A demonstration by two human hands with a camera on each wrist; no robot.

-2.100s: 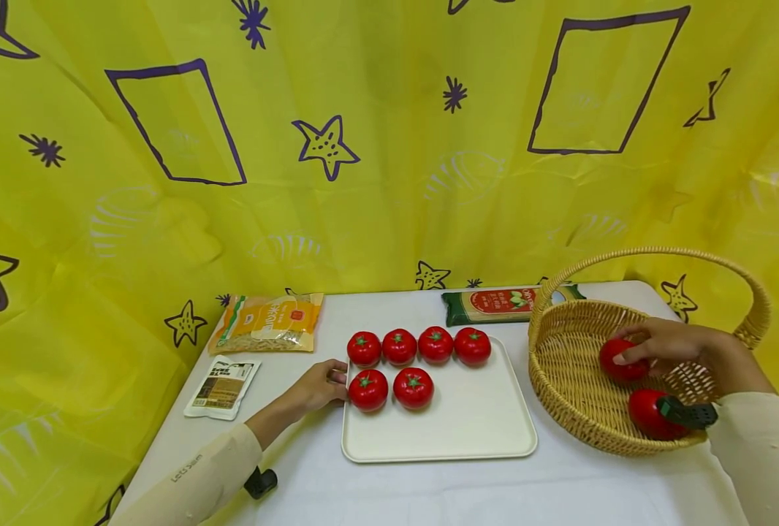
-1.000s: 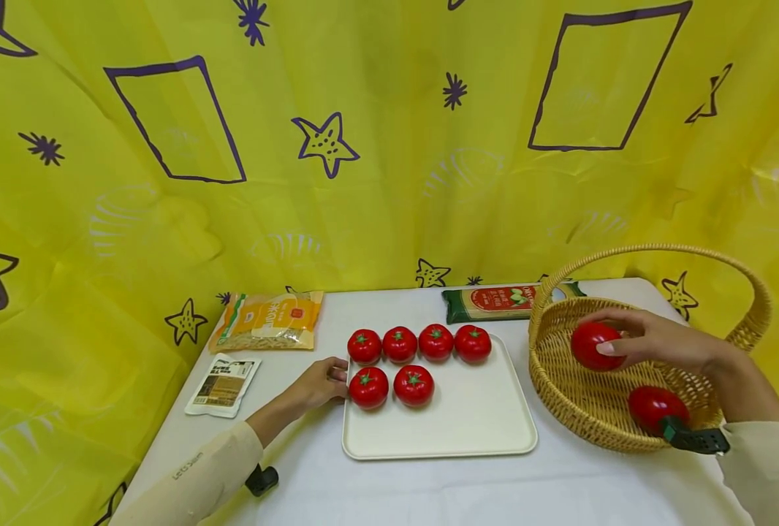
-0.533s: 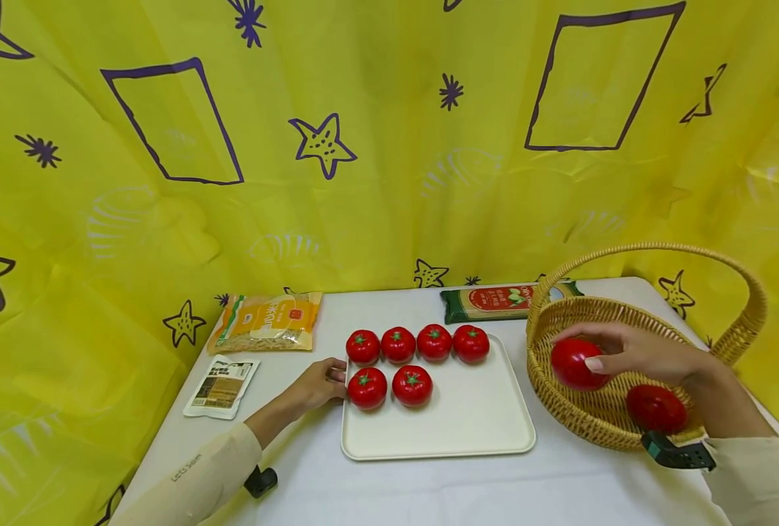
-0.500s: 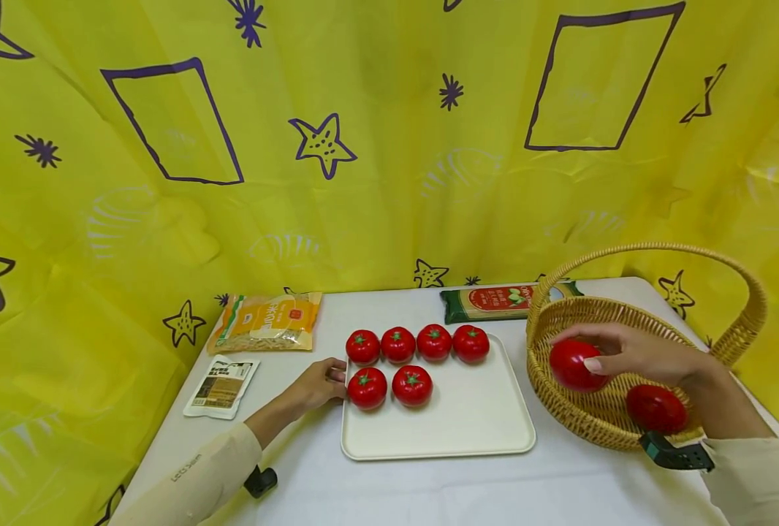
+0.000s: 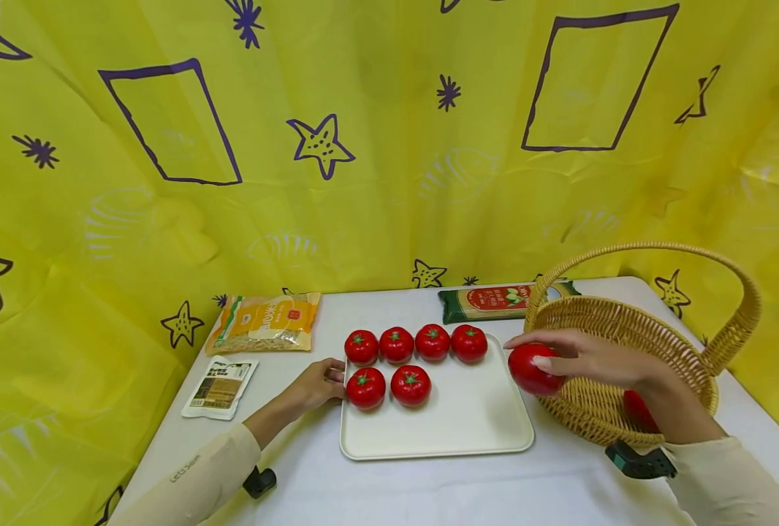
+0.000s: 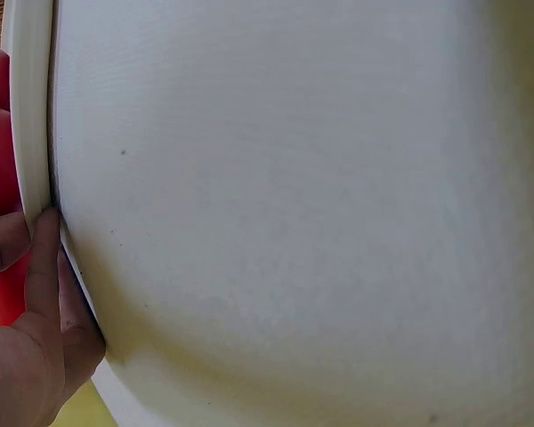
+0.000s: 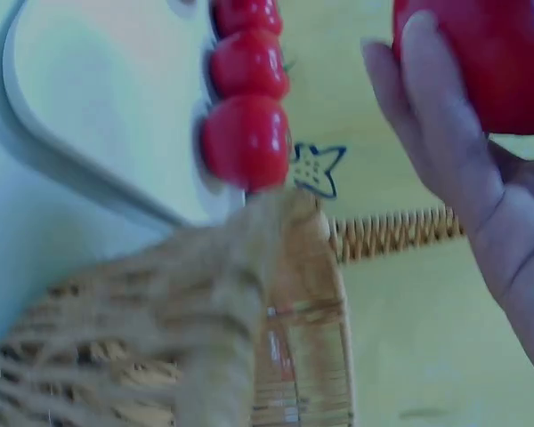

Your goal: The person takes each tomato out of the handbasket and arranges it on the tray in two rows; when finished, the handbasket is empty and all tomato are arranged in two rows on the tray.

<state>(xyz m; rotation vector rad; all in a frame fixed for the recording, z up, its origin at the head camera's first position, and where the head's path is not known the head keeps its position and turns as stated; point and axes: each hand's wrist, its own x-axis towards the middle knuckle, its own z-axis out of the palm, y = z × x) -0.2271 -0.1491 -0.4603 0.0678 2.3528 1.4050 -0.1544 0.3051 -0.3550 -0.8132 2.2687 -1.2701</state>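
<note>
My right hand (image 5: 583,356) grips a red tomato (image 5: 533,370) in the air, between the basket's left rim and the tray's right edge. In the right wrist view the same tomato (image 7: 494,58) sits between thumb and fingers. My left hand (image 5: 316,385) pinches the left edge of the cream tray (image 5: 462,427); the left wrist view shows its fingers (image 6: 43,267) at the rim. On the tray, several tomatoes (image 5: 432,342) stand in a back row, with two more (image 5: 411,386) in front at the left. Another tomato (image 5: 638,410) lies in the wicker basket (image 5: 576,420), partly hidden by my right forearm.
A green and red packet (image 5: 488,301) lies behind the tray. At the back left are a yellow bag (image 5: 267,323) and a small white pouch (image 5: 221,387). The basket's tall handle (image 5: 652,248) arches over the right side. A yellow curtain (image 5: 376,219) hangs behind the table.
My right hand has lifted the tomato from inside the basket and carried it left past the rim toward the tray. The left hand stays at the tray's edge.
</note>
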